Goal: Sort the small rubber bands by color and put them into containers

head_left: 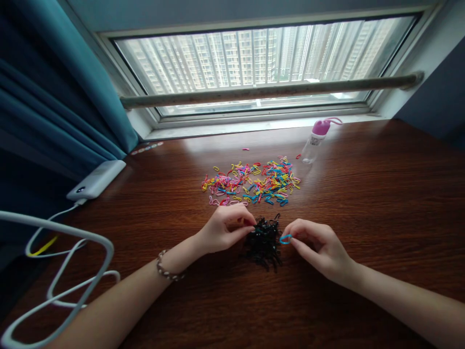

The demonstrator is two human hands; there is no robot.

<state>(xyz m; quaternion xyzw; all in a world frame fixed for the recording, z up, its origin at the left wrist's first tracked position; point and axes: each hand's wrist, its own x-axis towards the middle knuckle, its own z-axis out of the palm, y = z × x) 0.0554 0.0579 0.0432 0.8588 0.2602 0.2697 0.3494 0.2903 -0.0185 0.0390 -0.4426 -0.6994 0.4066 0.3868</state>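
The blue band (285,242) is in my right hand (324,247), gripped between thumb and forefinger at its right end, its loop poking out just beside the right edge of the black pile (264,245); the pile sits on the table (381,203) between my hands. My left hand (227,231) has thumb and forefinger at the pile's upper left edge; whether they are closed on a black band or merely touching the heap, I cannot tell.

To handle this well, I'd pinch the blue band lightly by that one end, so the loop stays open and hooks no black strands; a slow, level lift away from the pile suits such thin, springy stuff, since a tug could drag tangled pieces along; my left fingertips should press gently at the edge, steadying the heap without spreading it.

Beyond lie the coloured bands, in a left heap (227,184) and a right heap (278,179) that nearly run together; a pink band (246,149) lies apart behind them, a red one (298,156) beside the upright bottle (313,146); off to my left are the power bank (100,179) and white cable (109,242); the window (261,58) is ahead.
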